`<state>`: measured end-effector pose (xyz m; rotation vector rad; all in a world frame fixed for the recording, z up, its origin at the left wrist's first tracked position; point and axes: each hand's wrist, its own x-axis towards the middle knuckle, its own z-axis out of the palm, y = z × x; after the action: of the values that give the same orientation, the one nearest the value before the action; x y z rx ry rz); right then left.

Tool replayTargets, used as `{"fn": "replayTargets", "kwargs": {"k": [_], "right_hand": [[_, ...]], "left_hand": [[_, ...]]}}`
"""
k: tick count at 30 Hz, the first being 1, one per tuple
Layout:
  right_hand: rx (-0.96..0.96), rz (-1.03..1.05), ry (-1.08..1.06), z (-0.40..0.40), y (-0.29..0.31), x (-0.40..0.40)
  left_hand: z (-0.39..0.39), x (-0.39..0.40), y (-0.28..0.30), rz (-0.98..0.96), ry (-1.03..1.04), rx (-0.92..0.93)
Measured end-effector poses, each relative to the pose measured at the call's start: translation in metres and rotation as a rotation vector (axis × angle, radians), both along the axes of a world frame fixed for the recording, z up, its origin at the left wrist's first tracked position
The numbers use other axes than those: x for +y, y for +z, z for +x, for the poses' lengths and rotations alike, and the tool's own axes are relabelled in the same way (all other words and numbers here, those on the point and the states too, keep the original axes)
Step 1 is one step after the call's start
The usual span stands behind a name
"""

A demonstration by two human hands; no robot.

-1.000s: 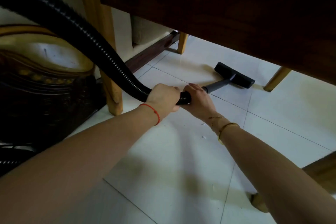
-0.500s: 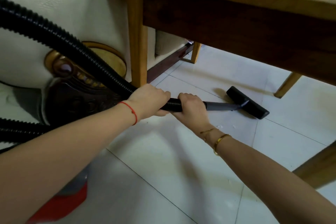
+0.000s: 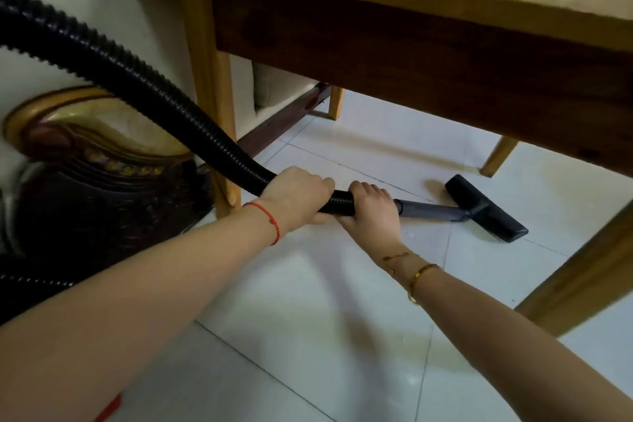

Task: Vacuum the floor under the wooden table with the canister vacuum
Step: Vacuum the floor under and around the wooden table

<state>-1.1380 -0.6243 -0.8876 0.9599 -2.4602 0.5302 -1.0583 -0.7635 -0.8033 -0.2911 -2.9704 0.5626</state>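
The wooden table [image 3: 411, 27] now shows its top, where a second ago only its underside was in view. The white tiled floor [image 3: 308, 301] beneath is partly covered. The black hose [image 3: 144, 79] is gripped by left hand [image 3: 294, 197] and right hand [image 3: 373, 209], fingers wrapped round it. The floor nozzle [image 3: 486, 209] has slid back nearer, so deeper tiles probably need another pass.

Head view, low, close, toward wooden table [image 3: 428, 55] underside.

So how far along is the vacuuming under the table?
Midway, apparently. Both hands, left hand and right hand, grip the hose; the floor nozzle lies on the tiles near the table's front edge. Floor deeper underneath looks unreached, but cleanliness can't be judged.
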Motion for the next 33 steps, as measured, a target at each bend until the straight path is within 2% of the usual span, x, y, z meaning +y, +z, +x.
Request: {"fn": "replayTargets", "kwargs": {"k": [7,17,23,33], "right_hand": [[-0.133,0.009,-0.084,-0.045,-0.021,0.044],[-0.175,0.010,-0.071,-0.085,-0.037,0.067],[-0.173,-0.015,0.002,-0.065,-0.037,0.049],[-0.166,-0.066,0.195,0.004,-0.015,-0.035]], "left_hand": [[-0.054,0.049,-0.027,0.029,0.032,0.008],[-0.095,0.078,-0.048,0.097,0.116,-0.066],[-0.072,0.059,-0.045,0.047,0.123,-0.081],[0.019,-0.008,-0.011,-0.011,0.232,-0.035]]}}
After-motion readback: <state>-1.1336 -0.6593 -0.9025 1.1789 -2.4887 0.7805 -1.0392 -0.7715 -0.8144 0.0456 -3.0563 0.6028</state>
